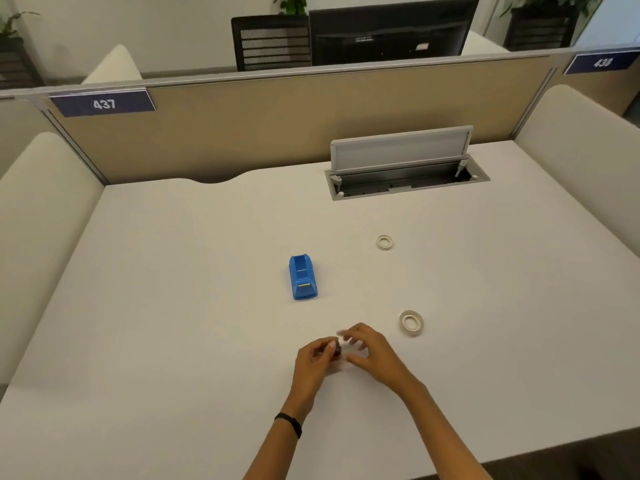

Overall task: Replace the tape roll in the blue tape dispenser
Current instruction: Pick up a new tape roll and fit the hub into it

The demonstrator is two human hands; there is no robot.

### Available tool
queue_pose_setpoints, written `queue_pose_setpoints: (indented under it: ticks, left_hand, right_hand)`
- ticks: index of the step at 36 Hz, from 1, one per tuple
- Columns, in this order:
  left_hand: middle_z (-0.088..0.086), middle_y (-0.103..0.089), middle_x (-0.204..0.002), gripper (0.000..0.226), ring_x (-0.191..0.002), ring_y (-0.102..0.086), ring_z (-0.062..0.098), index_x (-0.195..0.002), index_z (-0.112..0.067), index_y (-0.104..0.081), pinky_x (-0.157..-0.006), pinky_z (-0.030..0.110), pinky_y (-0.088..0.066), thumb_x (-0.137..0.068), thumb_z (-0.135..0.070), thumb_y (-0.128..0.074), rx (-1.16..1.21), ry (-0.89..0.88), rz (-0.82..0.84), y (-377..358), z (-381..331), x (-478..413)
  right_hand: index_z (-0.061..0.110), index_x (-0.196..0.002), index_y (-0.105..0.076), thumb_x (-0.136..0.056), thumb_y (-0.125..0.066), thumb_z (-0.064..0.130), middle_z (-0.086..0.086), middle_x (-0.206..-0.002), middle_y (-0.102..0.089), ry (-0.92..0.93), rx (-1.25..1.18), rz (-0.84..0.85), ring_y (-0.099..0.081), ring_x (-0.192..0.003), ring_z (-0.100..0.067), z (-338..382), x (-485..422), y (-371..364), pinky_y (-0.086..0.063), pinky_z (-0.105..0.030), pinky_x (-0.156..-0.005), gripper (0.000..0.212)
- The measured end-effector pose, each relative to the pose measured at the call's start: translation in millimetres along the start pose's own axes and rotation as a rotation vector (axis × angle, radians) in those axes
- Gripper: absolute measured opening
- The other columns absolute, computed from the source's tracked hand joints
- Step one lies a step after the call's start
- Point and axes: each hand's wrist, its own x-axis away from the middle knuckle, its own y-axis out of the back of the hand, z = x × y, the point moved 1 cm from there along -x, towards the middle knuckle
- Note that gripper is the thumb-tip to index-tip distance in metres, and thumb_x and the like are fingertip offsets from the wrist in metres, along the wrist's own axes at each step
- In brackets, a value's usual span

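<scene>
A white desk (173, 306) fills most of the frame, with an open cable hatch (405, 168) in its upper right of centre. The blue tape dispenser (302, 278) stands at mid-frame, its roll bay looking empty, apart from everything else. Right of it, lower down, lies the thicker tape roll (411, 323), likely the replacement; a thinner ring (384, 242), probably the spent core, lies further up the frame. Low in the centre the two hands meet over the desk. The left hand (313, 358) pinches a small dark piece (336, 348), seemingly the dispenser's hub, though it is too small to be sure. The right hand (369, 348) is blurred, fingers loosely curled beside that piece; I cannot tell whether it grips anything. The risk from here: the piece is tiny and held only at the fingertips, so it could slip and roll across the smooth top, or be seated askew in the new roll.
</scene>
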Motion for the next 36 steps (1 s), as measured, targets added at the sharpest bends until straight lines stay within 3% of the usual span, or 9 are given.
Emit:
queue_pose_setpoints:
  ticks: [4,8,14,17,20,25,30,36]
  left_hand:
    - [0.002,-0.072,-0.090,0.012,-0.082,-0.070,0.016,-0.093,-0.022,-0.070,-0.076,0.030,-0.056,-0.089,-0.022,-0.059,0.013,0.027,-0.044,4,5,6]
    - [0.000,-0.072,-0.090,0.013,-0.077,-0.067,0.013,-0.097,-0.023,-0.069,-0.065,0.022,-0.056,-0.090,-0.022,-0.059,-0.017,0.012,-0.070,8,7,12]
    - [0.002,-0.071,-0.092,0.018,-0.074,-0.064,0.012,-0.104,-0.015,-0.068,-0.063,0.018,-0.054,-0.090,-0.020,-0.058,-0.030,0.001,-0.083,11,9,19]
    - [0.000,-0.071,-0.090,0.017,-0.072,-0.065,0.009,-0.103,-0.016,-0.068,-0.062,0.016,-0.054,-0.090,-0.020,-0.057,-0.028,-0.008,-0.083,12,9,21]
    - [0.001,-0.071,-0.091,0.016,-0.073,-0.065,0.009,-0.103,-0.016,-0.068,-0.062,0.016,-0.054,-0.090,-0.019,-0.058,-0.017,-0.017,-0.087,12,8,22]
    - [-0.001,-0.071,-0.090,0.015,-0.075,-0.066,0.010,-0.100,-0.019,-0.068,-0.062,0.015,-0.054,-0.090,-0.018,-0.058,0.001,-0.031,-0.105,11,4,23]
    - [-0.001,-0.071,-0.090,0.015,-0.075,-0.068,0.006,-0.095,-0.026,-0.068,-0.062,0.014,-0.054,-0.090,-0.017,-0.057,0.014,-0.073,-0.098,10,-4,25]
    - [-0.001,-0.069,-0.098,0.015,-0.082,-0.069,0.005,-0.101,-0.025,-0.065,-0.065,0.014,-0.054,-0.091,-0.019,-0.056,0.000,-0.122,-0.087,7,-11,25]
  right_hand:
    - [0.021,-0.125,-0.049,-0.081,-0.065,0.009,-0.005,-0.117,-0.050,-0.047,0.086,-0.255,-0.047,-0.108,-0.014,-10,9,20,-0.034,-0.021,-0.095,0.049]
    - [0.013,-0.127,-0.046,-0.079,-0.063,-0.001,-0.013,-0.125,-0.046,-0.174,0.169,-0.461,-0.041,-0.115,-0.026,-25,16,46,-0.031,-0.028,-0.098,0.053]
    - [0.016,-0.131,-0.041,-0.078,-0.052,-0.009,-0.013,-0.145,-0.028,-0.278,0.279,-0.256,-0.024,-0.133,-0.033,-44,19,69,-0.030,-0.040,-0.106,0.060]
    - [0.013,-0.130,-0.044,-0.079,-0.047,-0.011,-0.015,-0.142,-0.033,-0.266,0.344,-0.212,-0.029,-0.131,-0.034,-46,20,70,-0.030,-0.038,-0.106,0.056]
    - [0.010,-0.124,-0.050,-0.082,-0.049,-0.009,-0.015,-0.131,-0.044,-0.246,0.353,-0.243,-0.040,-0.119,-0.033,-46,21,68,-0.040,-0.038,-0.095,0.046]
    - [0.009,-0.117,-0.053,-0.079,-0.060,-0.004,-0.015,-0.121,-0.051,-0.287,0.077,-0.299,-0.051,-0.111,-0.030,-33,20,66,-0.042,-0.036,-0.095,0.041]
    - [0.025,-0.115,-0.054,-0.081,-0.065,0.011,0.000,-0.123,-0.055,-0.270,-0.265,-0.264,-0.054,-0.109,-0.015,-8,23,55,-0.045,-0.027,-0.087,0.038]
    - [0.036,-0.113,-0.054,-0.081,-0.068,0.023,0.010,-0.121,-0.057,-0.180,-0.356,-0.211,-0.054,-0.111,-0.005,26,24,43,-0.050,-0.009,-0.077,0.037]
